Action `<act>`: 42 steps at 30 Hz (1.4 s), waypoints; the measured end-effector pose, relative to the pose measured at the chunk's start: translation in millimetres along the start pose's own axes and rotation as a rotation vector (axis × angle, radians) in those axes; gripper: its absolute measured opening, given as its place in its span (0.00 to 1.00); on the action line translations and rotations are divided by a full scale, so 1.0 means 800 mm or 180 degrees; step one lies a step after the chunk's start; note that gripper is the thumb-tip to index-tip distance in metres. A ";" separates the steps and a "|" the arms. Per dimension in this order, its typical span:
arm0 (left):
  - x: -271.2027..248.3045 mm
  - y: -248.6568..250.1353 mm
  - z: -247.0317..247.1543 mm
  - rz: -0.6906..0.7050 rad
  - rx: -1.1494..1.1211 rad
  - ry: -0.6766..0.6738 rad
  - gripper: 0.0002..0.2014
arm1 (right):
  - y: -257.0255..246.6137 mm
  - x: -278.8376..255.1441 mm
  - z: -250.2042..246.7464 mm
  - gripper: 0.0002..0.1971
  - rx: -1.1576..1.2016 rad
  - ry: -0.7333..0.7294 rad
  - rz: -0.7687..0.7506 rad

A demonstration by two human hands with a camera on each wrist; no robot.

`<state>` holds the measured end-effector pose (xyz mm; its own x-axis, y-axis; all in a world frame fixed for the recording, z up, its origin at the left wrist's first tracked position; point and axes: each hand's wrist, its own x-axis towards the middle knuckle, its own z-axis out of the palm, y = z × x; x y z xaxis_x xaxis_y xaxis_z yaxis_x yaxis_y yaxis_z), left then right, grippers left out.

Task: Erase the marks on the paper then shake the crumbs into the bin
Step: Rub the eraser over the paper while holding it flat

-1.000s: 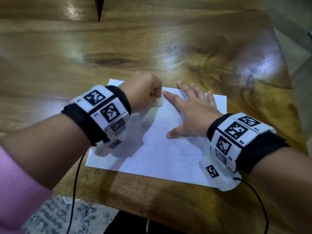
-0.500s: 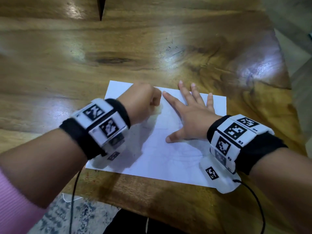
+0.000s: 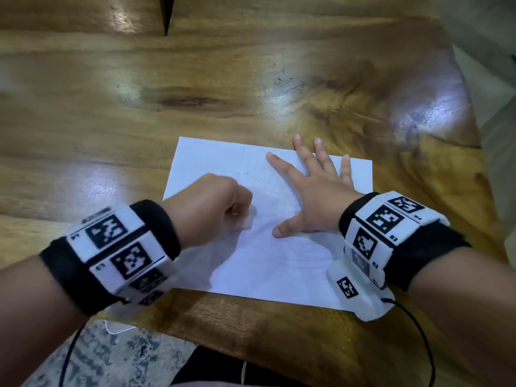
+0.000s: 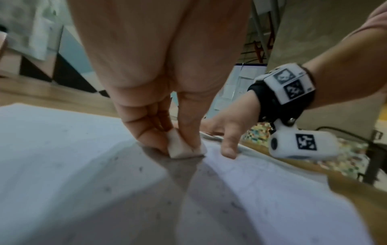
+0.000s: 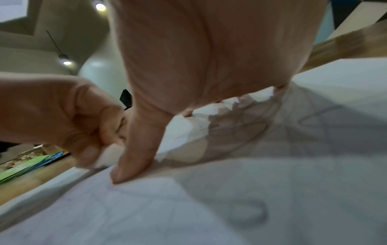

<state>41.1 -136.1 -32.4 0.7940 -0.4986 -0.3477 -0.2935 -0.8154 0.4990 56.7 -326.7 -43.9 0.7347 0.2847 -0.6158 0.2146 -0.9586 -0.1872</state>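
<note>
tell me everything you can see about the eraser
The eraser is a small white block, matte and rubbery-looking, with a wedge-shaped lower end and slightly greyed edges. The left hand pinches it between the thumb and curled fingers, hiding its upper part. Its lower end rests on the paper, near the middle of the sheet, just left of the right hand's thumb without touching it. Small dark crumbs lie scattered on the sheet around it.

Left hand fisted, right hand spread flat
</note>
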 end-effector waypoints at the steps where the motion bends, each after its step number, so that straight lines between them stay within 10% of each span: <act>1: 0.000 0.000 -0.002 -0.0004 0.0009 -0.0028 0.07 | 0.000 0.000 0.000 0.63 0.0002 -0.0004 0.0000; 6: 0.044 0.008 -0.022 -0.0271 -0.0007 0.0534 0.04 | -0.002 0.000 0.000 0.64 -0.0037 -0.0015 0.0038; 24: -0.019 -0.004 0.003 -0.0124 -0.0035 0.0152 0.09 | -0.001 0.000 -0.001 0.63 -0.0030 -0.0030 0.0010; 30: 0.030 -0.001 -0.018 -0.0319 0.0067 0.0614 0.09 | -0.001 0.000 0.000 0.63 -0.0011 0.0006 0.0004; 36: -0.006 0.000 -0.008 -0.0208 -0.0014 -0.0059 0.02 | 0.000 0.000 0.000 0.63 0.0002 0.0000 0.0001; 42: 0.040 0.013 -0.015 -0.0359 -0.0105 0.0678 0.03 | 0.000 0.001 0.001 0.63 -0.0001 0.0046 -0.0015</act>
<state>70.1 -156.9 -28.7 0.9162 -0.3287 -0.2291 -0.1818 -0.8506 0.4935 56.4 -326.3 -44.9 0.7429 0.2890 -0.6038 0.2182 -0.9573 -0.1897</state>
